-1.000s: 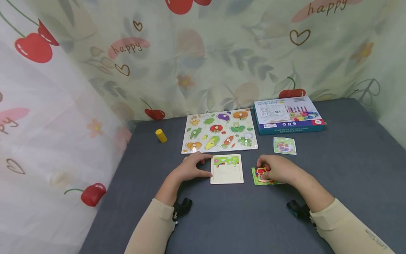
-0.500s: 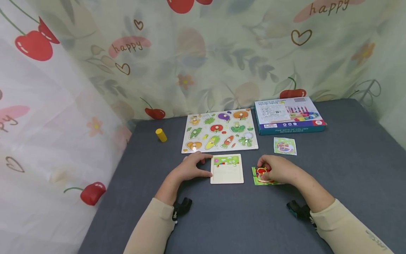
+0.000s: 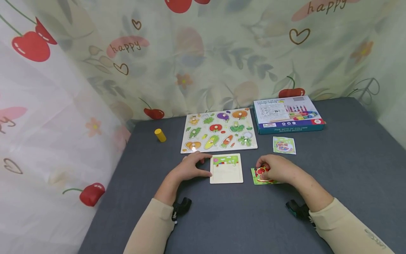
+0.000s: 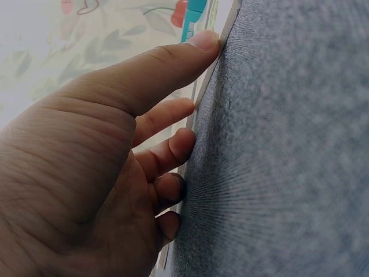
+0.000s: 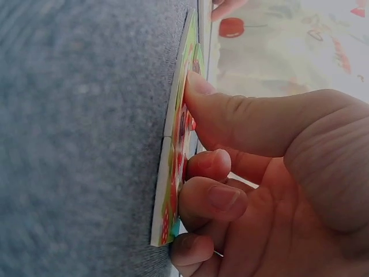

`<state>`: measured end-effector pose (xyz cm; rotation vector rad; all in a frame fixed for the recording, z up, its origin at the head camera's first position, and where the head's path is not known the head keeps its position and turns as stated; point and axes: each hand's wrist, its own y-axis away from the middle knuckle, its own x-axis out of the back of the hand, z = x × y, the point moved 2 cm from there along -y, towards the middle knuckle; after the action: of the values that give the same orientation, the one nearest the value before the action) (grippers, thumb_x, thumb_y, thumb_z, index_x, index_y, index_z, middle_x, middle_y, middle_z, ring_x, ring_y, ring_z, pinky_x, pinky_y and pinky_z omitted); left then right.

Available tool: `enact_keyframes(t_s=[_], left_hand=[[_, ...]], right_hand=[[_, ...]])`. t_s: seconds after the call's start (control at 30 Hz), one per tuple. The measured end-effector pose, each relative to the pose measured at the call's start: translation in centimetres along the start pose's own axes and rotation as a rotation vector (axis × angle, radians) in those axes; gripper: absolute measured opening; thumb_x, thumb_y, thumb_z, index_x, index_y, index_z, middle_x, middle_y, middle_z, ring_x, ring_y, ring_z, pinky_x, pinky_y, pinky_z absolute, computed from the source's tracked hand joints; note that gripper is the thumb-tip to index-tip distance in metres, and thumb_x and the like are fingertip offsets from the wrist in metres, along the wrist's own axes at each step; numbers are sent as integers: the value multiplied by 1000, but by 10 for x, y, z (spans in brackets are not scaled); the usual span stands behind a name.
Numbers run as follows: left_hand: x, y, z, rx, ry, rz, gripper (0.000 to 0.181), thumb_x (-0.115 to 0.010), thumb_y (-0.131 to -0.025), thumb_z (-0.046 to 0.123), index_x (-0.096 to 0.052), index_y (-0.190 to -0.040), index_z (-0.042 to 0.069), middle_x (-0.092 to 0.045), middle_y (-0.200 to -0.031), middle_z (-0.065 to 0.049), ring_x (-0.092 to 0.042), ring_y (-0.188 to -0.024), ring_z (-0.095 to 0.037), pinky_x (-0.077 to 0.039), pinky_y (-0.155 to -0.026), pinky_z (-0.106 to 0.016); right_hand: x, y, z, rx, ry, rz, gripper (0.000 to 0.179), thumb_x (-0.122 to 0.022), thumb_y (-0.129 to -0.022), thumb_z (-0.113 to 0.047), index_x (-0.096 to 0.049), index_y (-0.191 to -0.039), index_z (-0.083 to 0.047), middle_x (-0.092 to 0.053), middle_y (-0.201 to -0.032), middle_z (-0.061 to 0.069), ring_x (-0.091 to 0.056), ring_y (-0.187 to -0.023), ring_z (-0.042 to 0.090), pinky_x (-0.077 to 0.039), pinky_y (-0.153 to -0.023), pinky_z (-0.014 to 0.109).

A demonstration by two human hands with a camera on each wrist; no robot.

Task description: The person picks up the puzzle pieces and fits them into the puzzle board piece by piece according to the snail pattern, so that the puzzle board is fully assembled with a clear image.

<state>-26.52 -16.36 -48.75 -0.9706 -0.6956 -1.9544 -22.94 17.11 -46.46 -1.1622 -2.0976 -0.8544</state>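
Observation:
In the head view my left hand (image 3: 192,165) touches the left edge of a pale wooden puzzle board (image 3: 226,176), thumb near the lower corner and index finger near the upper one. A green strip of puzzle pieces (image 3: 226,161) lies along the board's top; bare wood shows below it. The left wrist view shows the thumb (image 4: 173,66) against the board's rim, other fingers loosely bent. To the right, my right hand (image 3: 279,168) pinches at red-and-green jigsaw pieces (image 3: 258,179) that lie together flat on the table. Its thumb (image 5: 230,112) rests on them; the hand covers part.
Behind the board lies a vegetable picture board (image 3: 219,132). A teal-edged box (image 3: 288,116) stands at the back right, with a small picture card (image 3: 284,145) in front. A yellow cylinder (image 3: 160,135) stands at the left of the dark tablecloth (image 3: 241,218). A patterned curtain (image 3: 203,56) hangs behind.

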Motion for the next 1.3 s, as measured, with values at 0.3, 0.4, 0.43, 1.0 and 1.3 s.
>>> enact_keyframes(t_s=[0.3,0.4,0.43,1.0,1.3], left_hand=[[0,-2,2,-2,3,-3,68,-84,-85,44,-60,-144,22,-51,-103,2,-48,-99,-16,-32,-89,-43],[0,-4,4,-4,2,-8,68,-84,-85,44,-59,-145,23,-51,-103,2,-48,-99,-16,-31,-90,-43],[0,-5,5,-4,2,-8,68,-84,-85,44,-59,-145,23,-51,-104,2,-47,-99,-16,-31,-91,-43],[1,-3,3,-11,0,-9,68,-84,-85,44,-60,-144,22,-52,-103,1,-48,-98,-17,-31,-90,-44],[0,-1,0,-28,14,1,66,-84,-85,42,-60,-143,20,-52,-101,2,-48,-96,-17,-32,-86,-43]], right_hand=[[7,3,6,57,21,-6,28,-84,-86,-21,-73,-108,-9,-55,-82,2,-50,-77,19,-39,-66,36],[12,7,3,68,68,22,29,-85,-84,-24,-75,-107,-10,-57,-85,2,-51,-79,19,-42,-68,36],[13,8,2,72,78,33,29,-86,-84,-24,-75,-107,-10,-58,-87,2,-52,-80,19,-44,-69,37],[54,54,-39,131,81,222,31,-80,-86,-14,-74,-115,-9,-63,-97,0,-54,-85,21,-48,-67,35],[80,75,-55,177,113,319,28,-78,-88,-15,-73,-115,-12,-59,-97,-1,-52,-85,20,-46,-68,35]])
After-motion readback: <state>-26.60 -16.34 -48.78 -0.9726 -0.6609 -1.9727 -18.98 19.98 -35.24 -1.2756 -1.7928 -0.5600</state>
